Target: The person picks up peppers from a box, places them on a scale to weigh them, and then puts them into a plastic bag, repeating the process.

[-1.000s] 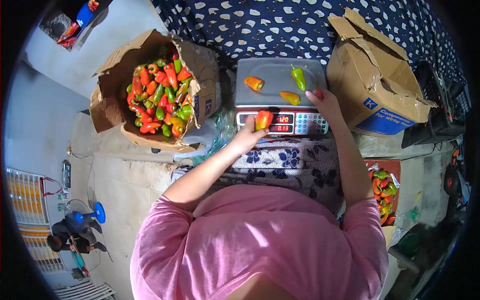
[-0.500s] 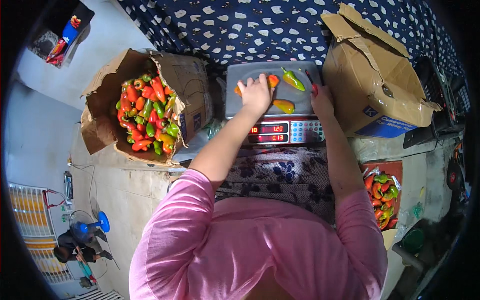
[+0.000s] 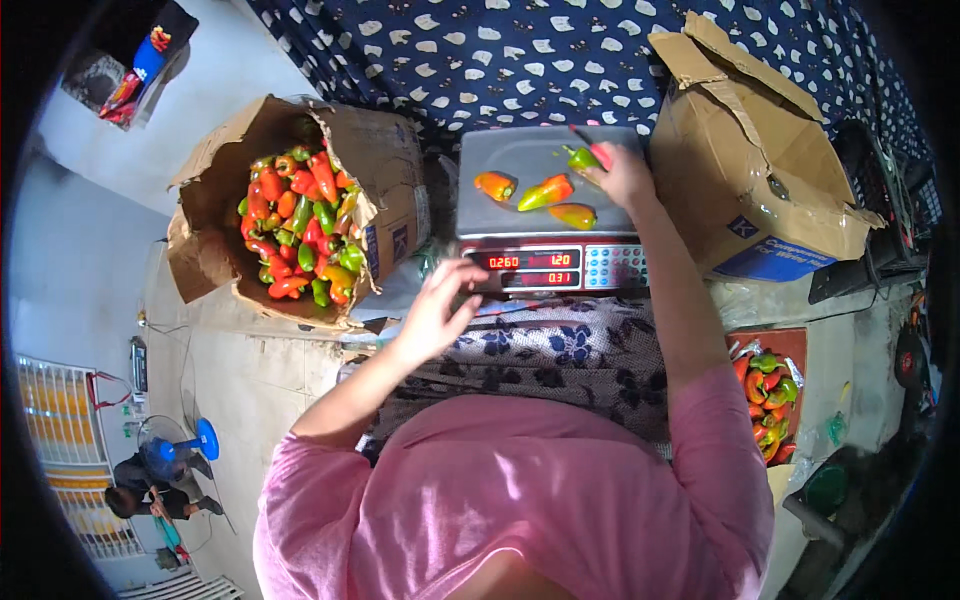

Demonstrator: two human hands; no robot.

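Observation:
In my right hand [image 3: 628,178], closed near the scale's far right corner, is a small knife [image 3: 600,155] with a red handle and a dark, narrow blade. The fingers of that hand also meet a green pepper [image 3: 580,158], whose lower end they hide. On the grey pan [image 3: 490,148] of the digital scale rest an orange pepper [image 3: 493,186], a red-and-green pepper [image 3: 546,191] and a yellow-orange pepper [image 3: 573,215]. My left hand [image 3: 440,308] is off the pan by the display's left end, its fingers apart and holding nothing.
An opened carton [image 3: 390,165] full of red and green peppers stands left of the scale. Another open carton [image 3: 745,165] stands on the right. More peppers [image 3: 770,395] lie in a red-edged container at lower right. A person [image 3: 150,490] sits by a blue fan.
My left hand has lifted off the peppers and drawn back toward me, left of the display. My right hand has moved up and inward with the knife to the green pepper.

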